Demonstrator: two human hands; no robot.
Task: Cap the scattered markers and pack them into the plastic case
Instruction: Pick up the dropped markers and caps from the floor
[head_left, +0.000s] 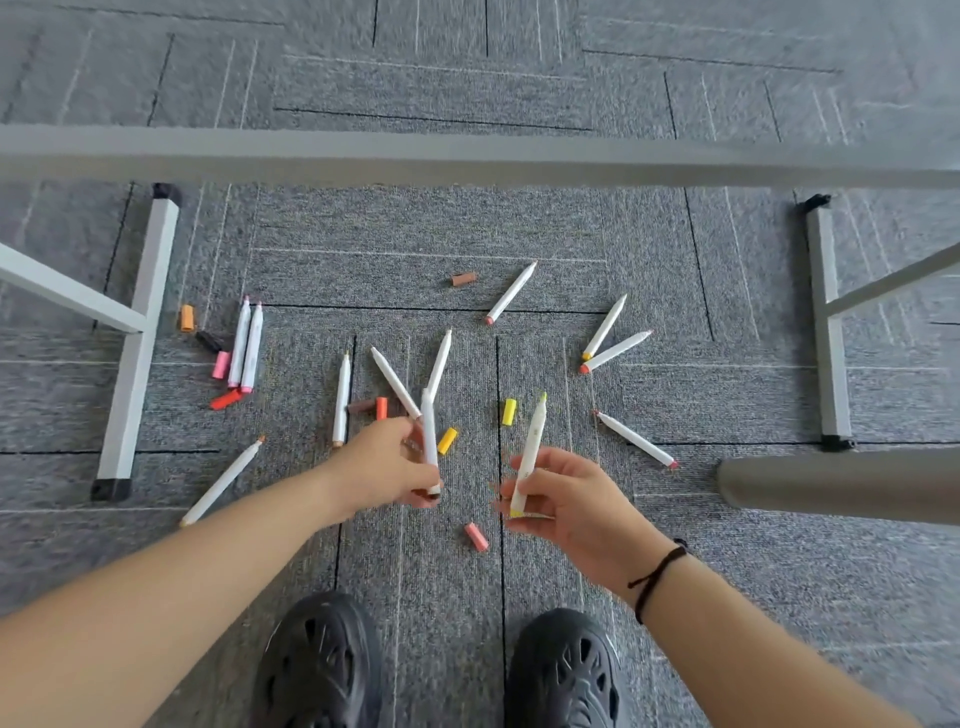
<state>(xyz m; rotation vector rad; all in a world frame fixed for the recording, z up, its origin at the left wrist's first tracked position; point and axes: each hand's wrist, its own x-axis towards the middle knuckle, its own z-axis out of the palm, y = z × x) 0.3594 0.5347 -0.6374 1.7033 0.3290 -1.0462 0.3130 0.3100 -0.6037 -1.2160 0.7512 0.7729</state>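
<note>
You grip one uncapped marker (429, 441) per hand; next, fit the yellow cap (509, 411) to the right hand (566, 499) marker (530, 454); the left hand (387, 462) waits

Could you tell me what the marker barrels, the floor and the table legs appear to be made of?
The marker in the right hand looks like smooth white plastic, evenly coloured with a slight sheen. The floor appears to be grey carpet tile: flecked, fibrous texture with dark seams. The table leg looks like painted metal tubing, square-edged, with a dark foot cap, likely plastic or rubber.

The left hand (387, 462) hides the base of its blurred white marker (429, 436).
</note>
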